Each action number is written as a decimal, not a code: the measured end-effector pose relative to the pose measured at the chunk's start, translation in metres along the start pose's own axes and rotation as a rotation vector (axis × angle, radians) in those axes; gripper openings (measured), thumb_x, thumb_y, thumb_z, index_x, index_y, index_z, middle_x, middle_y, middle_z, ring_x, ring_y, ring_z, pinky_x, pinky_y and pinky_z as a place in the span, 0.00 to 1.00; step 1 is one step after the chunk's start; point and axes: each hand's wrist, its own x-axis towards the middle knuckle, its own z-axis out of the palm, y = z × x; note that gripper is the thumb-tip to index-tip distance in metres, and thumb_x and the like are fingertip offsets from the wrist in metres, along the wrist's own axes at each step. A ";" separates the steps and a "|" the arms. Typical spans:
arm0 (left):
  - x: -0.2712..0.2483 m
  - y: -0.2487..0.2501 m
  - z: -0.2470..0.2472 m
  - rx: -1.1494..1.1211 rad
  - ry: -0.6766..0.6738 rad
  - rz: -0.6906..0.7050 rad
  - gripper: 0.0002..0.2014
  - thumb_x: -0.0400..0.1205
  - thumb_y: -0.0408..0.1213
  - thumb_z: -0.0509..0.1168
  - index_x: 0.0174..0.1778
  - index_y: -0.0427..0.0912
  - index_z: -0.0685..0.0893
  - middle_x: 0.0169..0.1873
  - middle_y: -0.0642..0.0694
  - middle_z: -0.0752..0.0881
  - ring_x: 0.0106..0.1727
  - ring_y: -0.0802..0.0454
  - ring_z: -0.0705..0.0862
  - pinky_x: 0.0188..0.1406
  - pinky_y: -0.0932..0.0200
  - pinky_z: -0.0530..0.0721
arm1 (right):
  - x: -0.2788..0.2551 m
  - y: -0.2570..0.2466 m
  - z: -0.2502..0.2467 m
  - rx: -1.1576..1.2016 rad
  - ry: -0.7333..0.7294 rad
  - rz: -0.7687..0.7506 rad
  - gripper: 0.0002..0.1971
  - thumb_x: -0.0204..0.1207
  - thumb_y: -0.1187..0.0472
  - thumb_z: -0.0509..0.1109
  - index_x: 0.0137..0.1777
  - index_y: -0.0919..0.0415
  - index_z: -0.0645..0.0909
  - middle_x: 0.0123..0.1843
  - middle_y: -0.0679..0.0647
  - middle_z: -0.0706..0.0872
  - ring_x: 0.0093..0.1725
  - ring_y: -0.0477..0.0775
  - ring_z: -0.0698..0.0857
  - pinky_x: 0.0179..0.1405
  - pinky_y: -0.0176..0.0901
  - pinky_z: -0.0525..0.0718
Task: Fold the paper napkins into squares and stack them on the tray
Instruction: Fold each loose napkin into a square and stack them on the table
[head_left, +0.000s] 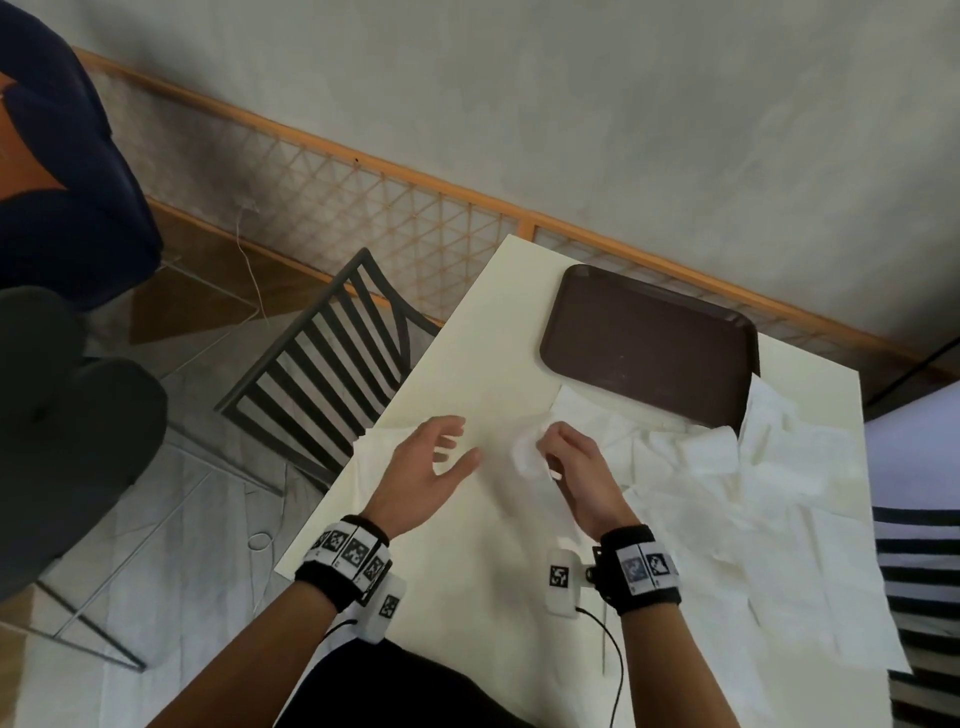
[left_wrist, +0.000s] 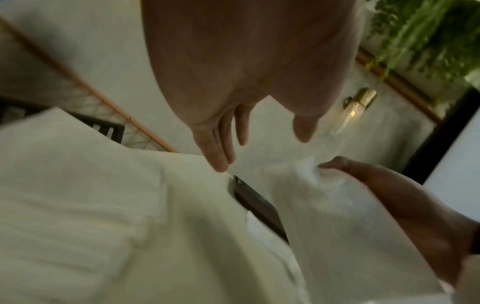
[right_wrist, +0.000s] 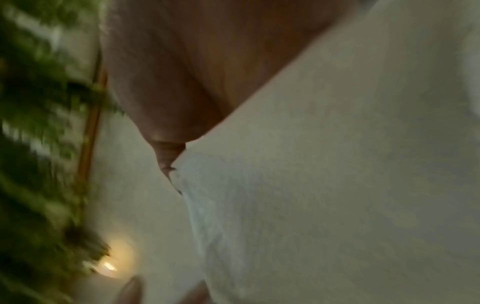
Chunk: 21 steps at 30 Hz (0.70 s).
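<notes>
A white paper napkin (head_left: 524, 452) lies on the cream table (head_left: 483, 332) in front of me, one part lifted. My right hand (head_left: 545, 448) pinches that lifted part between thumb and fingers. In the left wrist view the same right hand (left_wrist: 369, 185) holds the raised napkin (left_wrist: 309, 174). The napkin (right_wrist: 324, 185) fills most of the right wrist view, below the palm of my right hand (right_wrist: 176, 92). Just left of the napkin, my left hand (head_left: 457, 448) hovers with fingers spread and holds nothing. Those fingers (left_wrist: 221, 156) are straight. The brown tray (head_left: 649, 348) at the back holds nothing.
Several loose white napkins (head_left: 753, 493) lie spread over the table's right side, one overlapping the tray's near edge (left_wrist: 259, 205). A dark slatted chair (head_left: 337, 364) stands at the table's left edge, another striped seat (head_left: 914, 571) at the right. A wall runs behind the table.
</notes>
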 end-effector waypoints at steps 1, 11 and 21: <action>0.002 0.009 0.004 -0.071 -0.041 -0.072 0.32 0.81 0.62 0.77 0.79 0.55 0.78 0.67 0.60 0.87 0.68 0.60 0.87 0.72 0.53 0.87 | -0.009 -0.010 0.002 0.159 -0.085 0.001 0.09 0.83 0.64 0.71 0.52 0.72 0.79 0.49 0.64 0.85 0.52 0.63 0.84 0.55 0.59 0.82; 0.005 0.069 0.009 -0.335 0.027 -0.085 0.12 0.84 0.38 0.80 0.62 0.41 0.92 0.53 0.46 0.97 0.55 0.43 0.97 0.59 0.31 0.94 | -0.035 -0.036 0.002 0.031 -0.075 -0.141 0.18 0.86 0.47 0.78 0.63 0.61 0.92 0.63 0.62 0.95 0.65 0.71 0.93 0.72 0.77 0.88; -0.005 0.091 -0.021 -0.172 0.041 0.146 0.06 0.85 0.27 0.77 0.56 0.38 0.94 0.51 0.46 0.96 0.55 0.46 0.95 0.63 0.43 0.93 | -0.030 -0.043 0.004 0.271 -0.132 -0.355 0.13 0.83 0.76 0.77 0.66 0.69 0.93 0.67 0.67 0.95 0.66 0.65 0.94 0.65 0.57 0.92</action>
